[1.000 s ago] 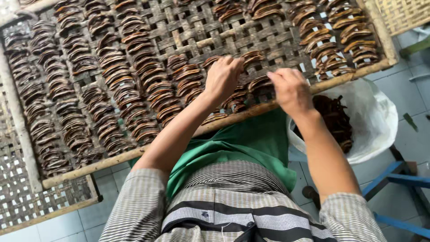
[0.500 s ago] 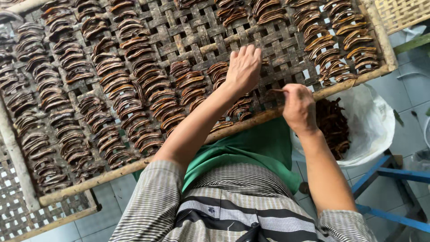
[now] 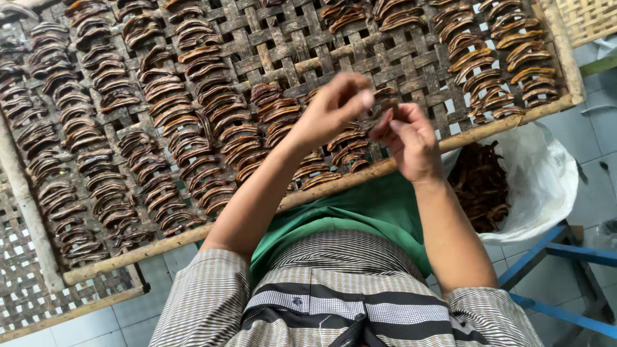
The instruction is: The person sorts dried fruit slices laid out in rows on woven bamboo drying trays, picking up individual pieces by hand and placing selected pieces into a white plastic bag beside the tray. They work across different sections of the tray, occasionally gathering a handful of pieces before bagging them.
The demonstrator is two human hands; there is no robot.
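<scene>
My left hand [image 3: 331, 109] and my right hand [image 3: 411, 138] are raised together over the near edge of a woven bamboo drying rack [image 3: 411, 61]. Their fingertips meet, pinched on a small dark brown curved strip [image 3: 384, 114] that the fingers largely hide. Rows of similar brown curved strips [image 3: 193, 96] lie overlapping across the rack, and one row ends right below my hands. A white bag [image 3: 546, 180] holding loose brown strips [image 3: 479, 186] sits beside my right forearm.
A bamboo pole [image 3: 193, 234] frames the rack's near edge. A second woven rack [image 3: 26, 295] lies lower left. A blue metal frame [image 3: 565, 257] stands under the bag on a tiled floor. A woven basket [image 3: 588, 19] sits at the top right.
My left hand lifted off the strips on the rack and drew back to the right hand. The right hand rose, and both now pinch together above the rack's edge.
</scene>
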